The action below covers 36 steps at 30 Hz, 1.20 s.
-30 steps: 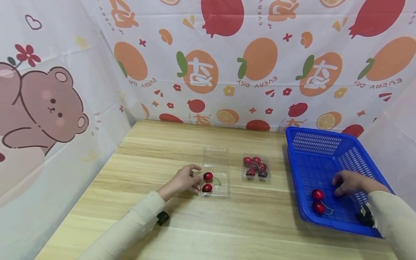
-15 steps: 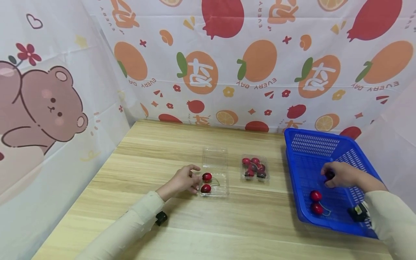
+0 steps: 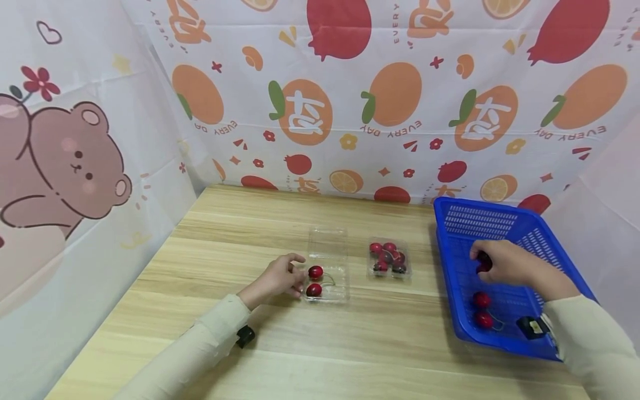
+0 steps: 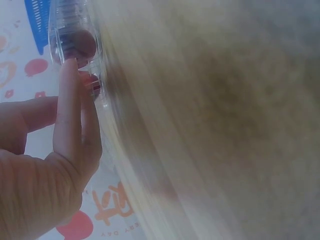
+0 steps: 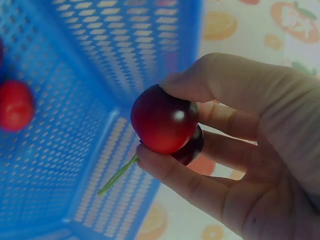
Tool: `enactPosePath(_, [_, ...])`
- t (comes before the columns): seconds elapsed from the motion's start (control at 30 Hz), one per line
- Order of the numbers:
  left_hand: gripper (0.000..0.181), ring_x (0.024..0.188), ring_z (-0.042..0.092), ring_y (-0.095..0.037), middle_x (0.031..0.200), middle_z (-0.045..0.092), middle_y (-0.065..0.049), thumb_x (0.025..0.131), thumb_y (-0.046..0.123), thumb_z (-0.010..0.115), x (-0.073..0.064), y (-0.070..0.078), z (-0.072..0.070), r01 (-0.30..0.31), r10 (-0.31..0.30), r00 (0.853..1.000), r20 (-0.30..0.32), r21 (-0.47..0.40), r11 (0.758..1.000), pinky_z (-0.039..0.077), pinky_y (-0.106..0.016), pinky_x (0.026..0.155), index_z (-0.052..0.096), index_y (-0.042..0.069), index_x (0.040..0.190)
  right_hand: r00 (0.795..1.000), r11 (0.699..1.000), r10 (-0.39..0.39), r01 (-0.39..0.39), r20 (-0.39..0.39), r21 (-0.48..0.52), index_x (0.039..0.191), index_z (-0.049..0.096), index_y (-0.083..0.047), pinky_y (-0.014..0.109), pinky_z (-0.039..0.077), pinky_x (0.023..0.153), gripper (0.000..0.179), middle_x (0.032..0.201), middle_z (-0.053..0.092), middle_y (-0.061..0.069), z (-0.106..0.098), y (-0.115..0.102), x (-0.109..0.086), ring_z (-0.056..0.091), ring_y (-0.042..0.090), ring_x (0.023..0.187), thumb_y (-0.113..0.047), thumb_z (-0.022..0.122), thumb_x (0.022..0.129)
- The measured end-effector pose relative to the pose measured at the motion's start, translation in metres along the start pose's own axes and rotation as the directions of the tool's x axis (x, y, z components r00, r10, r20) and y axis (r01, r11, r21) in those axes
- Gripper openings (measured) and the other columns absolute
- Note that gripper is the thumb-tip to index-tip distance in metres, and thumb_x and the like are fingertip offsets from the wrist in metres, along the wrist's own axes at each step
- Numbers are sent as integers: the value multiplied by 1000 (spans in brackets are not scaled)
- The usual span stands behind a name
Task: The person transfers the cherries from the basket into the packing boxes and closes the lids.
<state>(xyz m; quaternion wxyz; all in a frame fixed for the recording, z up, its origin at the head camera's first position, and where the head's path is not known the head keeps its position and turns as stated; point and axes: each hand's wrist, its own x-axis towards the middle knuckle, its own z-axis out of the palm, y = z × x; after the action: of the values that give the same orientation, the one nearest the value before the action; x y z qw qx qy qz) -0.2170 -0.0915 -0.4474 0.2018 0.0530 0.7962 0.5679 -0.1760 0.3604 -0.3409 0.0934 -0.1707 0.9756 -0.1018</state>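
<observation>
My right hand (image 3: 510, 264) is over the blue basket (image 3: 452, 311), pinching dark red cherries (image 5: 165, 120) between thumb and fingers; a green stem hangs below in the right wrist view. Two more red cherries (image 3: 482, 309) joined by a stem lie in the basket's near part. At the table's middle, a clear plastic box (image 3: 340, 297) stands with its lid (image 3: 327, 243) folded back. Inside it sit two cherries (image 3: 314, 281) with a stem. My left hand (image 3: 277, 279) is at the box's left side, fingers loosely extended, fingertips at its wall in the left wrist view.
A second clear box (image 3: 407, 272) filled with several cherries stands between the open box and the basket. The wooden table (image 3: 240, 222) meets a fruit-print cloth (image 3: 345, 100) at the back, and cloth hangs at both sides.
My right hand has taken hold of cherries in the basket and moved up and left with them. The left hand has stayed by the open box.
</observation>
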Motion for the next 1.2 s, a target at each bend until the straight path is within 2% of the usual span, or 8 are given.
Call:
enactPosePath(0.2, [46, 66, 61, -20, 88, 59, -18, 94, 0, 57, 0, -1, -1, 4, -4, 1000, -1, -4, 1000, 62, -35, 62, 40, -8, 136, 995, 998, -41, 37, -90, -49, 99, 63, -5, 31, 55, 62, 32, 89, 62, 5, -6, -27, 0, 53, 19, 75, -9, 80, 72])
enactPosePath(0.37, [46, 66, 61, -20, 87, 59, -18, 94, 0, 57, 0, -1, -1, 3, -4, 1000, -6, -6, 1000, 62, -36, 62, 40, -8, 136, 979, 993, -91, 77, -182, -87, 99, 63, -6, 33, 56, 64, 31, 91, 63, 5, -11, -45, 0, 53, 18, 76, -7, 79, 72])
enactPosePath(0.57, [46, 66, 62, -21, 88, 59, -19, 94, 0, 58, 0, -1, 0, -1, 1, 1000, -5, 3, 1000, 62, -36, 62, 40, -8, 135, 957, 985, -148, 121, -250, -120, 101, 61, -5, 38, 58, 68, 33, 96, 64, 8, -14, -65, 1, 54, 19, 79, -5, 78, 73])
enactPosePath(0.9, [45, 66, 62, -21, 87, 59, -18, 94, 0, 58, 2, -2, 1, -7, 7, 1000, -10, 8, 1000, 62, -35, 61, 41, -8, 135, 889, 959, -281, 244, -361, -144, 111, 58, -4, 47, 59, 81, 44, 113, 63, 14, -2, -101, 7, 62, 30, 101, -4, 80, 73])
enactPosePath(1.1, [45, 66, 62, -21, 89, 59, -19, 94, 0, 57, 2, -1, 1, -11, 11, 1000, -8, 11, 1000, 63, -36, 62, 41, -8, 135, 864, 954, -300, 268, -404, -135, 111, 57, -6, 43, 61, 76, 44, 114, 63, 15, 8, -119, 8, 62, 29, 97, -2, 80, 73])
enactPosePath(1.2, [46, 66, 62, -21, 88, 59, -19, 93, 0, 58, 1, -1, 1, -8, 8, 1000, -12, 13, 1000, 62, -36, 62, 41, -8, 135, 835, 935, -354, 320, -421, -151, 110, 57, -6, 40, 61, 75, 45, 114, 63, 14, 16, -124, 12, 63, 27, 96, -2, 81, 72])
